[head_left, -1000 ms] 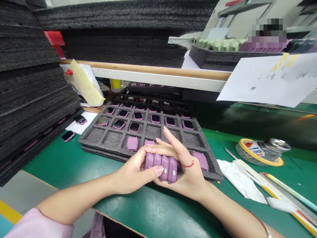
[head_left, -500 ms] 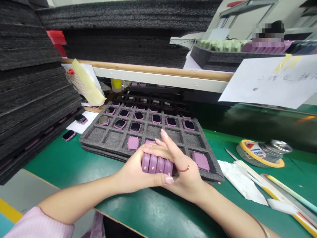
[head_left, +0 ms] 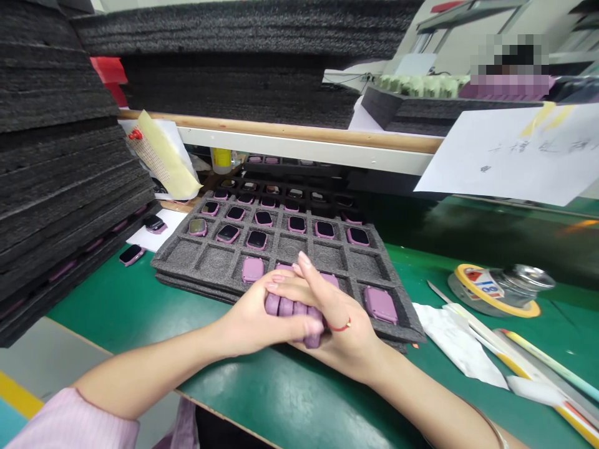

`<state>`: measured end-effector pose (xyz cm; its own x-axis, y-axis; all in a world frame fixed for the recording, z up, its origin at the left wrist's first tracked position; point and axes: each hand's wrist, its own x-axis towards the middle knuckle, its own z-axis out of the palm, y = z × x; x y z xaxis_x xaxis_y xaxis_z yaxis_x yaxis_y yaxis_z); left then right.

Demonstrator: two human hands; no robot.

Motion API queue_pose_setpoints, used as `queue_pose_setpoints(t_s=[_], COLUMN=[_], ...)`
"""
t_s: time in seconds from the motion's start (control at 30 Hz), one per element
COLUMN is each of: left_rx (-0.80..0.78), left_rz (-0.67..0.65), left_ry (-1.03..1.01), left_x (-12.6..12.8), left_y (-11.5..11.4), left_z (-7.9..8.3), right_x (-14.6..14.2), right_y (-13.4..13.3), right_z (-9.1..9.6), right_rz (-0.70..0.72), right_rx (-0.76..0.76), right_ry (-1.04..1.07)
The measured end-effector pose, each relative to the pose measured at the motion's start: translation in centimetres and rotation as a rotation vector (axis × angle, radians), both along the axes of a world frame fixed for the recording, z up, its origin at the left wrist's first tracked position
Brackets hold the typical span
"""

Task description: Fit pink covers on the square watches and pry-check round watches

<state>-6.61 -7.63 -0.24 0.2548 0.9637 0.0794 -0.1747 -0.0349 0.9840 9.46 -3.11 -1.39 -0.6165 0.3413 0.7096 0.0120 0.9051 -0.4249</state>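
Several purple watch cases (head_left: 286,305) stand side by side in a row, clasped between my two hands. My left hand (head_left: 255,318) wraps them from the left, its thumb lying across their near side. From the right, my right hand (head_left: 344,324) closes round the same row, with a finger pointing up. Both hands are just above the front edge of the black foam tray (head_left: 215,257). In the tray's compartments sit watches with dark screens (head_left: 257,240) and purple pieces face down, one (head_left: 253,269) left of my hands and one (head_left: 380,304) right of them.
Tall stacks of black foam trays (head_left: 51,168) rise at left and on the shelf (head_left: 299,142). Two watches (head_left: 131,254) lie left of the tray. At right are a metal-capped jar (head_left: 496,290), white cloth (head_left: 461,343) and tools (head_left: 543,374). A person (head_left: 512,68) is behind.
The row of watch cases has shifted in my hands; the rightmost one now sits lower than the others. My left thumb has moved up slightly over them.
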Motion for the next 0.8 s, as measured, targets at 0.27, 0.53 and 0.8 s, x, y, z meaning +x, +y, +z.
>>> queue_pose_setpoints(t_s=[0.27,0.53,0.8], left_rx=[0.001,0.173,0.495], left_rz=[0.029,0.066,0.013], left_ry=[0.062,0.11,0.17], left_x=[0.1,-0.3,-0.4], left_y=[-0.1,-0.9,-0.7], left_z=[0.3,0.7,0.2], right_x=[0.1,1.2,1.1], right_y=[0.1,-0.3,0.4], right_z=[0.2,1.9,1.1], right_rz=[0.011,0.007,0.041], right_rx=[-0.064,-0.252,-0.856], right_ry=[-0.002,0.088,0.142])
